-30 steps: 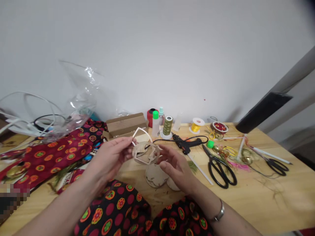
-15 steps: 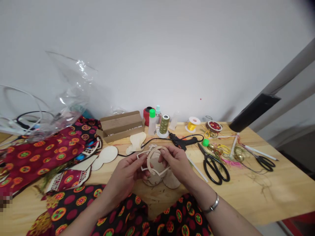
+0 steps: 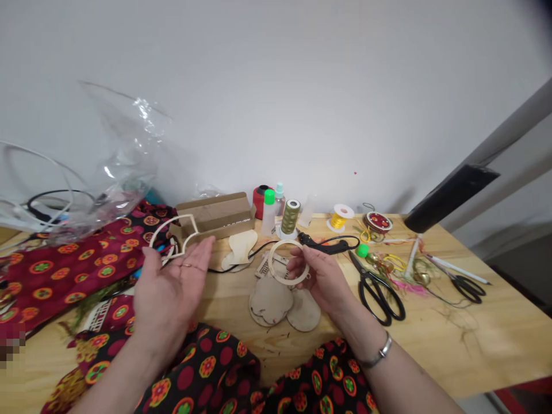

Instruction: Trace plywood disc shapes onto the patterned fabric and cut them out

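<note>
My left hand (image 3: 172, 287) is palm up at the left, its fingers stretched out and thumb apart. A thin pale frame with a curved and a pointed edge (image 3: 192, 221) stands just beyond its fingertips; whether they touch is unclear. My right hand (image 3: 321, 276) pinches a round wooden ring (image 3: 276, 276) at its right side, above the table's middle. Below the ring lie flat wooden shapes: a wavy-edged one (image 3: 271, 302) on a rounder one, and a disc (image 3: 304, 310) beside them. A small latticed piece (image 3: 263, 266) shows behind the ring.
Black scissors (image 3: 379, 293), a black glue gun (image 3: 330, 246) and tangled threads (image 3: 401, 267) lie right. Behind stand an open cardboard box (image 3: 215, 215), a green-capped bottle (image 3: 269, 213) and a green thread spool (image 3: 291, 217). Patterned fabric (image 3: 77, 259) covers the left side.
My hands have moved apart. The pale frame went left with my left hand, whose fingers have opened out; the ring stays in my right hand, a little further right.
</note>
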Demonstrator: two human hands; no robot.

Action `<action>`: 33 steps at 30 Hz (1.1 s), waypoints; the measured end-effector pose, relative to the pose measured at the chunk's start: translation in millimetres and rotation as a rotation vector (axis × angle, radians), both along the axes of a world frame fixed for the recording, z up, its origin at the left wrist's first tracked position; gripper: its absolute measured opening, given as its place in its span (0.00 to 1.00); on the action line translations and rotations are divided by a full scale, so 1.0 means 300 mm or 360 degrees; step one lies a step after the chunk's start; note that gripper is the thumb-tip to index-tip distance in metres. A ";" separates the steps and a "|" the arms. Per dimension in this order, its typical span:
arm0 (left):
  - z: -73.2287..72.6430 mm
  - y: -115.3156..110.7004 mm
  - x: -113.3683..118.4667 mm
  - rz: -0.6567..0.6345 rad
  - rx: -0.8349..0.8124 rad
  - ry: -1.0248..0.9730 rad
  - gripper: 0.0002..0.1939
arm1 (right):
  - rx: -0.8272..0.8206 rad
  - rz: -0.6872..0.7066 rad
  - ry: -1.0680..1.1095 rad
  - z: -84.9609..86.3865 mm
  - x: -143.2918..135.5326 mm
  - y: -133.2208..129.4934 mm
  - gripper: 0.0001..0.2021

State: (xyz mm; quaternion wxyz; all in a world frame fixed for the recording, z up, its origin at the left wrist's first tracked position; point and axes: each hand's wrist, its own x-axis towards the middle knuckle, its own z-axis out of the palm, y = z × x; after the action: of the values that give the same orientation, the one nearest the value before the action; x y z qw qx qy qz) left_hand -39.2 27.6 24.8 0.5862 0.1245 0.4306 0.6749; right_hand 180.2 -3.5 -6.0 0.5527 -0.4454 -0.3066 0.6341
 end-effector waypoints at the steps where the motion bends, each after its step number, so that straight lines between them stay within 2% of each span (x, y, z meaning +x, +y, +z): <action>1: 0.001 -0.001 0.001 -0.0102 -0.0083 -0.0013 0.31 | 0.0015 0.0011 0.0010 -0.002 -0.003 0.000 0.21; 3: -0.007 -0.009 0.010 -0.0341 -0.0251 -0.0028 0.30 | 0.0050 0.0032 0.0022 -0.008 -0.011 -0.004 0.19; 5: -0.023 -0.022 0.023 -0.0599 -0.0350 -0.0018 0.24 | 0.0157 0.0051 -0.0052 -0.013 -0.019 -0.011 0.15; 7: -0.039 -0.038 0.034 -0.0850 -0.0386 0.0013 0.20 | 0.0465 0.0074 -0.0350 -0.015 -0.023 -0.021 0.10; 9: -0.052 -0.051 0.041 -0.1030 -0.0356 0.0090 0.16 | 0.0936 0.0140 -0.0784 -0.016 -0.024 -0.031 0.09; 11: -0.062 -0.058 0.045 -0.1019 -0.0236 0.0208 0.10 | 0.1327 0.0237 -0.1117 -0.017 -0.021 -0.039 0.14; 12: -0.067 -0.059 0.046 -0.0970 -0.0175 0.0268 0.07 | 0.1442 0.0283 -0.1215 -0.019 -0.020 -0.041 0.16; 14: -0.078 -0.057 0.047 -0.0866 -0.0085 0.0356 0.09 | 0.1531 0.0318 -0.1344 -0.025 -0.020 -0.043 0.20; 16: -0.088 -0.054 0.046 -0.0793 -0.0043 0.0404 0.13 | 0.1479 0.0269 -0.1403 -0.034 -0.021 -0.040 0.22; 18: -0.097 -0.052 0.043 -0.0729 0.0013 0.0464 0.16 | 0.1302 0.0108 -0.1353 -0.044 -0.022 -0.034 0.22; 21: -0.105 -0.055 0.039 -0.0676 0.0096 0.0576 0.20 | 0.0745 -0.0122 -0.1022 -0.051 -0.022 -0.021 0.16; 23: -0.108 -0.061 0.042 -0.0671 0.0178 0.0710 0.20 | 0.0383 -0.0067 -0.0768 -0.048 -0.023 -0.015 0.11; 24: -0.108 -0.065 0.045 -0.0674 0.0217 0.0786 0.20 | 0.0270 0.0008 -0.0678 -0.044 -0.024 -0.014 0.12; 28: -0.105 -0.082 0.060 -0.0751 0.0258 0.0981 0.20 | 0.0135 0.0174 -0.0509 -0.024 -0.028 -0.017 0.15; 30: -0.106 -0.084 0.062 -0.0789 0.0267 0.1101 0.19 | 0.0104 0.0141 -0.0416 -0.015 -0.021 -0.015 0.15; 33: -0.117 -0.073 0.056 -0.0828 0.0300 0.1543 0.19 | 0.0117 -0.0025 -0.0241 0.001 0.012 -0.001 0.16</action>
State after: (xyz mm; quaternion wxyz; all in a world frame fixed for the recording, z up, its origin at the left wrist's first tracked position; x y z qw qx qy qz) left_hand -22.5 5.6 -10.3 0.4546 0.5748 0.5438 0.4089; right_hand 183.7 -3.9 -5.7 0.5489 -0.4738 -0.3671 0.5827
